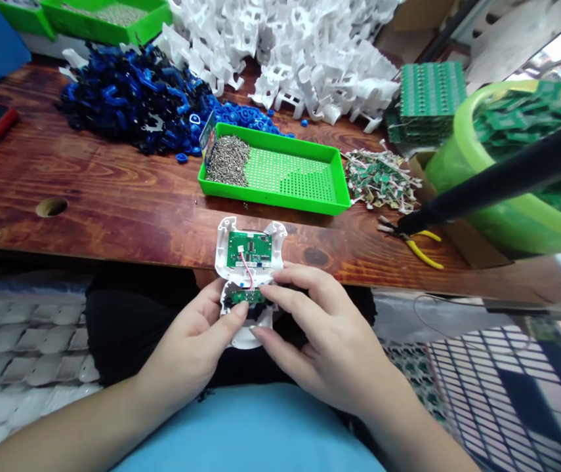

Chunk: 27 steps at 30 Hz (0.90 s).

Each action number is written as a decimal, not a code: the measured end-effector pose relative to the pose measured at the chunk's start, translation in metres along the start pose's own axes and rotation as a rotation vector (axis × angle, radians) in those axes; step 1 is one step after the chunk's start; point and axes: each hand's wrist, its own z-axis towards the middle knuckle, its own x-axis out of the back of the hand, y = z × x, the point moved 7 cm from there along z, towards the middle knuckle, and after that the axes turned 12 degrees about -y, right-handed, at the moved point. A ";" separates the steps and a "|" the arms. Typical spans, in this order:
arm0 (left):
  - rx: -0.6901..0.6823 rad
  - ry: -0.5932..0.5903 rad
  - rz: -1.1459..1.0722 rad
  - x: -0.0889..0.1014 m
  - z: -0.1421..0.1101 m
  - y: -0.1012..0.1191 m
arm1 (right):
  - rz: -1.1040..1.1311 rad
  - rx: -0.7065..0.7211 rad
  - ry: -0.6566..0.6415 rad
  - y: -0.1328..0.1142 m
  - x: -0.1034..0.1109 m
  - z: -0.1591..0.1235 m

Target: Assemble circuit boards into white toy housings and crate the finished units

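At the table's front edge lies a white plastic housing half [220, 252] with a green circuit board [262, 246] inside. A red and white wire [247, 267] joins that board to a smaller green board [239, 297] in a second white housing half [245, 339], nearer to me. My left hand [196, 331] grips the nearer half by its left side, thumb on the small board. My right hand [324, 328] is at its right side, fingers curved around the edge, index fingertip close to the wire. Parts of both halves are hidden under my fingers.
A green tray [273, 200] of small screws [228, 160] stands behind the housing. Blue and black parts [127, 98], white plastic parts [304, 52] and small wired boards [383, 177] are heaped around it. Yellow-handled pliers [422, 252] lie right, under a black bar [497, 177] near a green tub [462, 147].
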 end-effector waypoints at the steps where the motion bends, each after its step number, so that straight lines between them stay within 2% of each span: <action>1: -0.002 0.010 0.006 0.000 0.000 0.001 | 0.004 -0.008 0.003 0.000 0.000 0.000; 17: -0.105 0.066 0.103 0.008 -0.005 0.005 | -0.086 -0.043 0.046 -0.011 -0.008 0.005; 22: -0.089 0.071 0.127 0.011 -0.003 0.004 | -0.146 -0.080 0.019 -0.013 -0.015 0.010; 27: -0.069 0.039 0.120 0.006 0.000 0.009 | -0.081 -0.085 0.078 -0.012 -0.012 0.010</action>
